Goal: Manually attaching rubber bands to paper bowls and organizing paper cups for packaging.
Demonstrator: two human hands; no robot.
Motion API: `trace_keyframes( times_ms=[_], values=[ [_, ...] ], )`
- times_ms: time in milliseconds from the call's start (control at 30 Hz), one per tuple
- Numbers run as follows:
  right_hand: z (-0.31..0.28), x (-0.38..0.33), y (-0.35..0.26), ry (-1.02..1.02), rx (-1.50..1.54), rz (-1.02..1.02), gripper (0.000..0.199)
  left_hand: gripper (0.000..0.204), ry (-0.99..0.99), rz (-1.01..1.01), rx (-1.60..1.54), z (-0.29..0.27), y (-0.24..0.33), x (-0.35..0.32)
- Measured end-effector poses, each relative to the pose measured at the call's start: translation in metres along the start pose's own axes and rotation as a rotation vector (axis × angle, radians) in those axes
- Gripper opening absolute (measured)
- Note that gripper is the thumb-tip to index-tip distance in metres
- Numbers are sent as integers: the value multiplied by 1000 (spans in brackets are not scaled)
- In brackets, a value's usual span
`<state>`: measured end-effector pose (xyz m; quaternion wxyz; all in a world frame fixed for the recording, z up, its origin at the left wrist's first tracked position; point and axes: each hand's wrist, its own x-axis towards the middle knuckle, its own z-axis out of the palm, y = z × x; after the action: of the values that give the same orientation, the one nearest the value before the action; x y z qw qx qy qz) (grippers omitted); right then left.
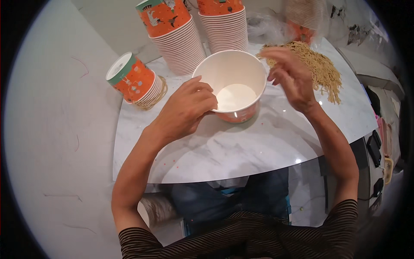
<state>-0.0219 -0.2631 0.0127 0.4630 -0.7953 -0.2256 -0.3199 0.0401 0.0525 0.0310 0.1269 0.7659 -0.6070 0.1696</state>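
An empty white paper bowl [235,73] with an orange outside stands upright on the marble table [258,146]. My left hand [187,108] grips its near-left rim and side. My right hand [291,77] hovers just right of the bowl, fingers spread and slightly blurred, over the left edge of a loose heap of yellow noodles [321,69]. I cannot make out any noodles in the fingers.
Two tall stacks of orange bowls [177,39] [224,26] stand upside down behind the bowl. A short stack [133,80] lies on its side at the left. Another stack in clear plastic [302,21] sits at the back right. Dark items [375,146] lie off the table's right edge.
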Motion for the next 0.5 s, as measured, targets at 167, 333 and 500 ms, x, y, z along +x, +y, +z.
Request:
trace_keyframes(
  times_ms=[167,333,500],
  values=[
    [19,1,16,-279,-86,-311,34,28,1,-65,-24,-12,-5,-2],
    [34,-7,24,-191,-31,-299,21,31,156,-146,-29,4,20,15],
    [39,-13,17,-157,10,-255,20,20,268,-148,-31,27,32,34]
  ],
)
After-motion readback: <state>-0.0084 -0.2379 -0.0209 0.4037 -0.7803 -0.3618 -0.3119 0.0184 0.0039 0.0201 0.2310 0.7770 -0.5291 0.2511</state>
